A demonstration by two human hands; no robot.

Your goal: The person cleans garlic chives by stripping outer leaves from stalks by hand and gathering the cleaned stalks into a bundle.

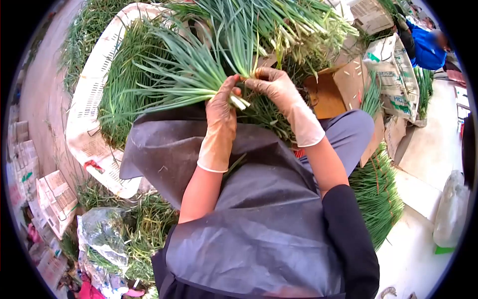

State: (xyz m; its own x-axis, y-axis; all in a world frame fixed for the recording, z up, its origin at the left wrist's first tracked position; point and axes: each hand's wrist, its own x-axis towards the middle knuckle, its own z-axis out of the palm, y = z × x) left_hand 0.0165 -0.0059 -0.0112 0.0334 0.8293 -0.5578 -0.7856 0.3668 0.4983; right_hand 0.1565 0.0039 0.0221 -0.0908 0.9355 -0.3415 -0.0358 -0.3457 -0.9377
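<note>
Both my hands wear thin, stained gloves and meet above my lap. My left hand (pixel 224 104) is closed around the white root ends of a bunch of green stalks (pixel 186 74), whose leaves fan out to the left. Just right of it, my right hand (pixel 276 87) pinches the base of a smaller bunch (pixel 241 47) that points up and away. The fingertips of the two hands almost touch. A dark apron (pixel 259 199) covers my lap and chest.
A white printed sack (pixel 82 112) full of greens lies at left. More stalks (pixel 298 25) are heaped ahead, beside an open cardboard box (pixel 326 92). Tied greens (pixel 376 194) lie at right. A person in blue (pixel 428 47) is at upper right. A plastic bag (pixel 102 231) sits lower left.
</note>
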